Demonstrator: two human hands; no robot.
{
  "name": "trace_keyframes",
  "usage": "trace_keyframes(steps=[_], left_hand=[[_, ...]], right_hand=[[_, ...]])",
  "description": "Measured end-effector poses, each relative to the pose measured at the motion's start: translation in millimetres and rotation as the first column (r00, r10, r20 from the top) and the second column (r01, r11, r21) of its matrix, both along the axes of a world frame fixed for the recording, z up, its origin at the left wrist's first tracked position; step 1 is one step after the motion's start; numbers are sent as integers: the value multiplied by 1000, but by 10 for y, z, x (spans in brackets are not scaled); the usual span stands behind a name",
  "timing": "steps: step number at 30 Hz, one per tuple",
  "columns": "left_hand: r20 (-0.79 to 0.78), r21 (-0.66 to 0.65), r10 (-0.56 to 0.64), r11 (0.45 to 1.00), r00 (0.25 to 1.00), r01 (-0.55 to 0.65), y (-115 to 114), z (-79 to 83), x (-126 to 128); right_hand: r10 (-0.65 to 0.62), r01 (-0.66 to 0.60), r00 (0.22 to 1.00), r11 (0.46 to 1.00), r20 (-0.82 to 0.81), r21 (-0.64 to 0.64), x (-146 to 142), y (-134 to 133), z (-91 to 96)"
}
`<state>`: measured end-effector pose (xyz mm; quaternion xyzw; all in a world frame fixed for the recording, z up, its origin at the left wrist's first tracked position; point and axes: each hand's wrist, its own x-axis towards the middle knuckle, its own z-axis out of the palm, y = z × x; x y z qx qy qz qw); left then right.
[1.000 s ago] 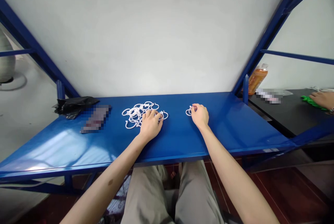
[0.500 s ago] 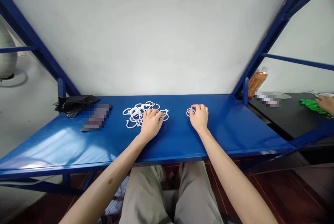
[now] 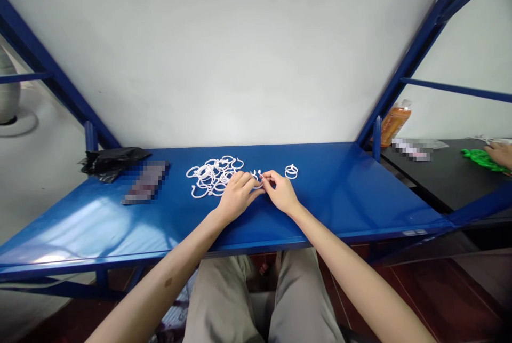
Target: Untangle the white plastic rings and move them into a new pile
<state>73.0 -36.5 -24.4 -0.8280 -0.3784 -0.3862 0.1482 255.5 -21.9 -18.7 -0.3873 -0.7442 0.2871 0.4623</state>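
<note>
White plastic curtain rings (image 3: pixel 206 175), several of them open with knobbed ends, lie in a loose pile left of centre on the blue table (image 3: pixel 340 193). At the pile's right edge, my left hand (image 3: pixel 238 193) has its thumb and fingers closed on one curtain ring (image 3: pixel 258 187), partly covered by the fingers. Thumb and fingertips of my right hand (image 3: pixel 281 191) pinch the same ring near its open ends. Apart from the pile, just beyond my right hand, a small group of rings (image 3: pixel 292 172) rests on the table.
A black plastic bag (image 3: pixel 114 161) and a blurred flat object (image 3: pixel 147 182) lie on the left. Blue frame posts (image 3: pixel 376 137) rise at both sides. On the black table (image 3: pixel 428 172) to the right are an orange bottle (image 3: pixel 396 124), green items (image 3: pixel 484 160) and another person's hand (image 3: pixel 500 154).
My right hand has let go of the small group on the right and moved left to pinch a ring. My left hand has shifted slightly right and closed on that ring.
</note>
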Motion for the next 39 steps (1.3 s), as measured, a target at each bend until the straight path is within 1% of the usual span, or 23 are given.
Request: trace_keyframes(steps=[2,4,7,12,14,17,19,22,25,27,28,30,31,33,35,37,39], left_hand=[[119,-30,56,998,991,-52,20,-26,-6],[203,-93,117,991,972,-100,46,-51,-19],[207,-200,118,977,971,-76,81,-86,-43],[194,-284,87,958,977,-29,88,-106,-51],[200,-318,82,948,976,-14,76,-96,-49],[225,-367,68,930,972,20,55,-70,-56],[246,-380,54,924,968,45,38,-54,-65],[228,-355,44,934,973,41,15,-43,-73],[163,-327,47,945,985,9,12,-50,-65],[147,-323,53,946,988,-3,26,-56,-56],[147,-323,56,946,987,-6,36,-56,-53],[142,-306,61,952,988,-15,59,-53,-56],[132,-287,69,958,989,-28,69,-51,-63],[95,-235,106,969,990,-81,85,-53,-84],[44,-194,160,970,986,-149,97,-72,-112],[-16,-180,205,962,979,-205,107,-106,-138],[-62,-184,229,954,972,-236,115,-140,-153]], right_hand=[[-41,40,999,998,26,38,12,11,-14],[-66,60,995,995,75,80,17,15,-30],[-79,60,985,990,153,125,15,15,-56],[-100,57,966,982,238,179,7,7,-87],[-136,64,945,969,299,239,-4,-4,-89],[-202,35,885,928,420,372,-25,-28,-79],[-231,-8,845,897,483,442,-31,-43,-71],[-238,-73,807,868,540,491,-13,-57,-66],[-229,-123,782,855,580,504,10,-53,-79],[-238,-117,774,857,587,502,10,-37,-91],[-249,-98,777,860,579,501,9,-24,-96],[-295,-21,792,862,535,507,25,19,-93],[-330,36,800,860,501,508,52,50,-86],[-425,191,800,850,423,491,160,132,-63],[-538,376,761,821,363,429,337,232,-42],[-624,535,704,780,340,324,539,332,-42],[-670,641,642,736,374,217,709,417,-75]])
